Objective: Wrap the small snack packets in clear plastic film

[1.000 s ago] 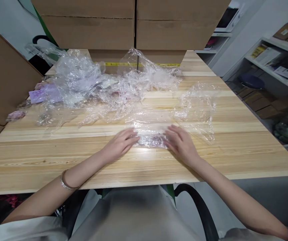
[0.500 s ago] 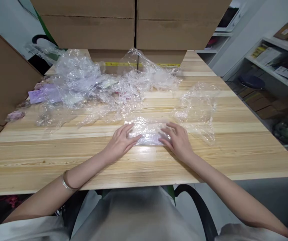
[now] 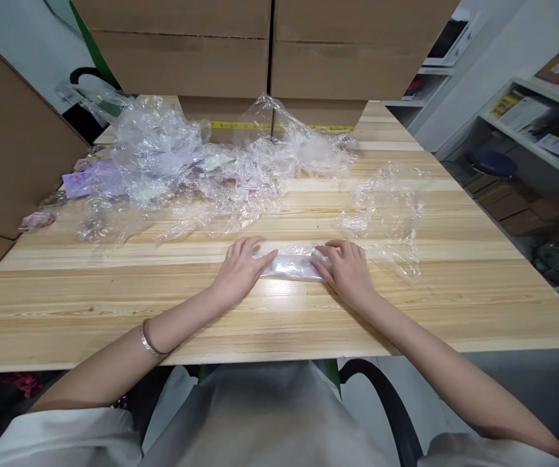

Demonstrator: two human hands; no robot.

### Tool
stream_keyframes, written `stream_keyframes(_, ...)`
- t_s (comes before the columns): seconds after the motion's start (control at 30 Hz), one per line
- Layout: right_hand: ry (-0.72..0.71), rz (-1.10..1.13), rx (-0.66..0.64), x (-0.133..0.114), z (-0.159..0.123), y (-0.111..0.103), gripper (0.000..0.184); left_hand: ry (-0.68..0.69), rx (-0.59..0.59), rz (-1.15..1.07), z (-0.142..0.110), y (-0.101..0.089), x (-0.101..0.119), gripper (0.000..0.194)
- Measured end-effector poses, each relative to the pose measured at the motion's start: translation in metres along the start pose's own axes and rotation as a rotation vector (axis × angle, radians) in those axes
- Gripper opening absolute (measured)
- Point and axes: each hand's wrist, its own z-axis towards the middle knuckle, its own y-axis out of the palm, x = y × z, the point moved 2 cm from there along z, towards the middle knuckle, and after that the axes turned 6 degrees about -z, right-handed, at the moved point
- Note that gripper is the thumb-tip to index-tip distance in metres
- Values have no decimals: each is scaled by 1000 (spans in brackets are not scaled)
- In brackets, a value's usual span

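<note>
A clear plastic bag, folded into a narrow shiny strip, lies flat on the wooden table in front of me. My left hand grips its left end, the thumb laid along the strip and the other fingers curled at the far edge. At the right end, my right hand has its fingers bent over the plastic and its thumb pressed on the near side. Both hands rest low on the tabletop. The fingertips partly hide the bag's ends.
A heap of crumpled clear plastic spreads over the table's back left, with a purple packet in it. Another loose clear sheet lies to the right. Cardboard boxes stand behind, and one box stands at left.
The plastic between my hands has become a narrower strip, its far part folded toward me. My fingers have curled in more closely. The view has shifted slightly.
</note>
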Motion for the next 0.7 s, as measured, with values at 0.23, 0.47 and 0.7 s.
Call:
stream_keyframes(0.23,-323,6,11,-10,-22,-10,37,240,-127,-3,-7,-13,11,57)
stream_keyframes(0.47,-130,204,-166,13,15,3,32,91,-54,-75,4,-6,-7,38)
stream_keyframes(0.7,-165,219,-256,0,23,2,45,200,-192,140,10,-5,4,55)
